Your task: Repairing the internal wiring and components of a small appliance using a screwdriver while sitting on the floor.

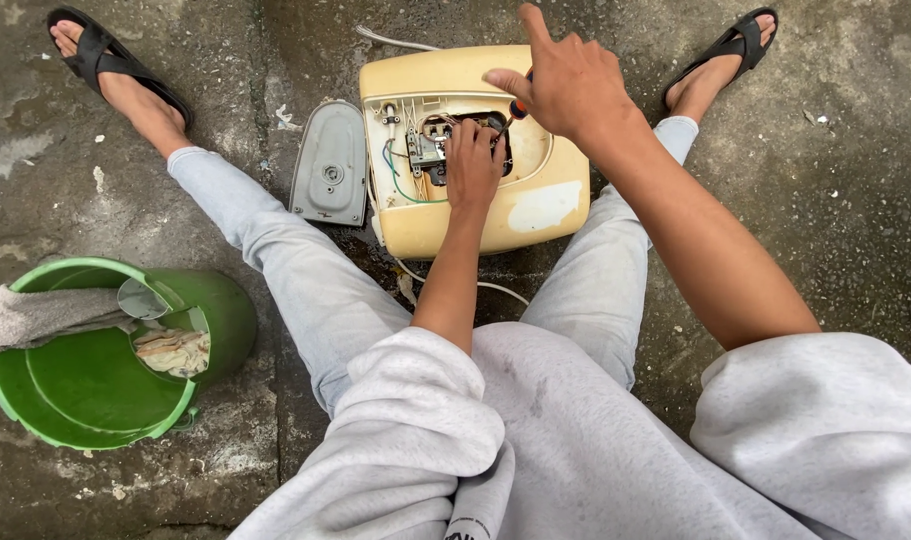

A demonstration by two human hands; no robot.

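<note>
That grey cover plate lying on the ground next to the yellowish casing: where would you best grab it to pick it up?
Probably by its long outer edge, coming from the side away from the cream casing. The grey cover plate lies flat on the concrete, so there is no handle to take; its casing-side edge sits close against the casing, while the outer edge is free for fingers to slip under.

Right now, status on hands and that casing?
Left hand inside open cream casing, on wiring. Right hand grips screwdriver. Grey cover lies beside casing, clear.
</note>
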